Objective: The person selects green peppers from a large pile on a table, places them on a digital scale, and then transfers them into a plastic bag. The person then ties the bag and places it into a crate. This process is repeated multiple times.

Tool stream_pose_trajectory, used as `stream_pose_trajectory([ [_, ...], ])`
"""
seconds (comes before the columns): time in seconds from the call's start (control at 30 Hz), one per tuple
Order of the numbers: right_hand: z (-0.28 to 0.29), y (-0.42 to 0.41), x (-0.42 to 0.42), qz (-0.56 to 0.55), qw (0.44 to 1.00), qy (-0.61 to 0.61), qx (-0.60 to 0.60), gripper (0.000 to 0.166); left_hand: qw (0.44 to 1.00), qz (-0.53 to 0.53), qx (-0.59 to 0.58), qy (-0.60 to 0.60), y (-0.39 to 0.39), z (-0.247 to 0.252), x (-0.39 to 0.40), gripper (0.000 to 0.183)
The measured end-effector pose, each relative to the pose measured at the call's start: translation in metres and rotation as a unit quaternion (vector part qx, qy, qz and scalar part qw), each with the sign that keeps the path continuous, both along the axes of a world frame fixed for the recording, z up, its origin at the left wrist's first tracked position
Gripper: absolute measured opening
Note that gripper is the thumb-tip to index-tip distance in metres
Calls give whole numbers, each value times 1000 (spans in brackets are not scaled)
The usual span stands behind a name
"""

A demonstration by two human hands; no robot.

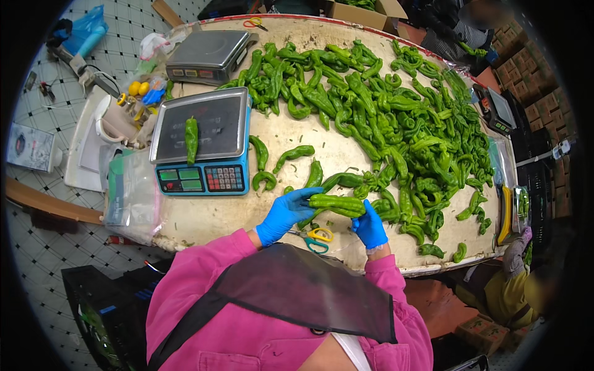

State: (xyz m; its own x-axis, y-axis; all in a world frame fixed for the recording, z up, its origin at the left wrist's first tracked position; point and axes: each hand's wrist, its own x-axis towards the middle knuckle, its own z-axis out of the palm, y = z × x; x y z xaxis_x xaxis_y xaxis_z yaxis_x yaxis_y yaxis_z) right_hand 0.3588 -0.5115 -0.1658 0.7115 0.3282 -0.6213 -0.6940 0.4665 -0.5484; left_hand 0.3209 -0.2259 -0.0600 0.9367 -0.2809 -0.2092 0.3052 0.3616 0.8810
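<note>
A long, ridged green pepper (338,205) lies level between my two blue-gloved hands, above the table's near side. My left hand (285,215) grips its left end between thumb and fingers. At the other end, the fingers of my right hand (371,227) close on the pepper's tip. Scissors (320,235) with yellow and teal handles rest on the table just below, their blades partly hidden by my left hand. Loose green peppers (343,181) lie right behind the held one. One more pepper (191,140) sits on the steel pan of a blue digital scale (202,178).
A large heap of green peppers (371,102) covers the table's middle and right. A second scale (206,51) and clear plastic bags (134,199) stand left. Red-handled scissors (254,22) lie at the far edge. Two other people (506,297) are at the right side.
</note>
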Motion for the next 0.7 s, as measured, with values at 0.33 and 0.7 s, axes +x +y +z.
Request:
stream_pose_trajectory([
  [0.33,64,49,16,60,987,-117,-93,39,859,24,461,-221,26,-5,17,40],
  [0.7,33,-67,127,145,597,-171,-771,45,509,261,813,-107,185,-35,69,64],
])
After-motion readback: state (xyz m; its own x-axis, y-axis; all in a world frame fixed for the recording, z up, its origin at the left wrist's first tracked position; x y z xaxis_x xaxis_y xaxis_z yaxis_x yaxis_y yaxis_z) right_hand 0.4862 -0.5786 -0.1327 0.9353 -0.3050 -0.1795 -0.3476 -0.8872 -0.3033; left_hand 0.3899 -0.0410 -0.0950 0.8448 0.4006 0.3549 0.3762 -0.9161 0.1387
